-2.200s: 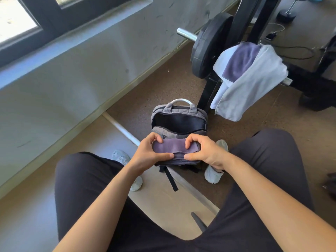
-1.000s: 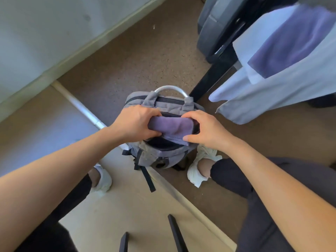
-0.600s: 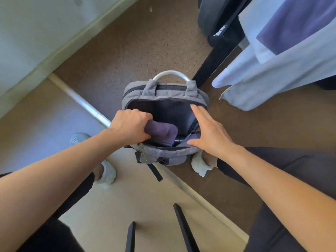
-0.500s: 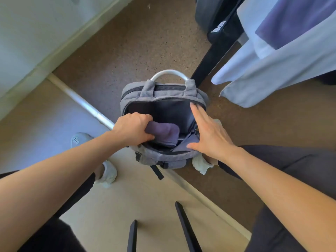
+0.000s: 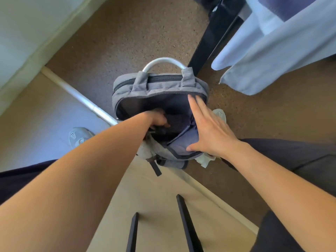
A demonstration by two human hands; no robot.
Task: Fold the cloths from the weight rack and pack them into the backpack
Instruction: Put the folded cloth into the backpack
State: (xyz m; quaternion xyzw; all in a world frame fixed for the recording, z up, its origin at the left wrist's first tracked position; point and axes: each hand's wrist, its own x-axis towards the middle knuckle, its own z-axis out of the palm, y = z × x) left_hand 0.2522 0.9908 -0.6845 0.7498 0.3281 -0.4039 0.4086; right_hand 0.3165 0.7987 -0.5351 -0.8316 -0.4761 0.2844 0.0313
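A person looks straight down at a grey backpack [image 5: 160,88] standing open on the floor between their feet. The left hand [image 5: 157,121] is pushed down into the dark main compartment, its fingers curled; it appears to close on a folded purple cloth [image 5: 175,120], though the cloth shows only as a dim shape just right of the knuckles, so the grip cannot be told for certain. The right hand [image 5: 209,131] lies flat and spread, palm down, against the bag's near-right lip, fingers reaching over the opening toward the far zipper edge and holding the mouth wide.

Beyond the right hand's fingertips and further right, a pale blue cloth [image 5: 276,51] hangs from the weight rack [image 5: 216,31], with a darker purple cloth [image 5: 291,6] draped above it (only its lower part is in view). These are not yet folded.

Judged from how they drape, the cloths are light, soft and limp, with no stiffness of their own. They should not slip from the fingers, yet a fold will fall open unless pinched through all its layers, best at the folded edge or two corners. The backpack is also soft-walled and likely to sag shut, so one hand bracing its rim makes sense. The curved metal handle [image 5: 163,62] beyond both hands is its firmest hold.
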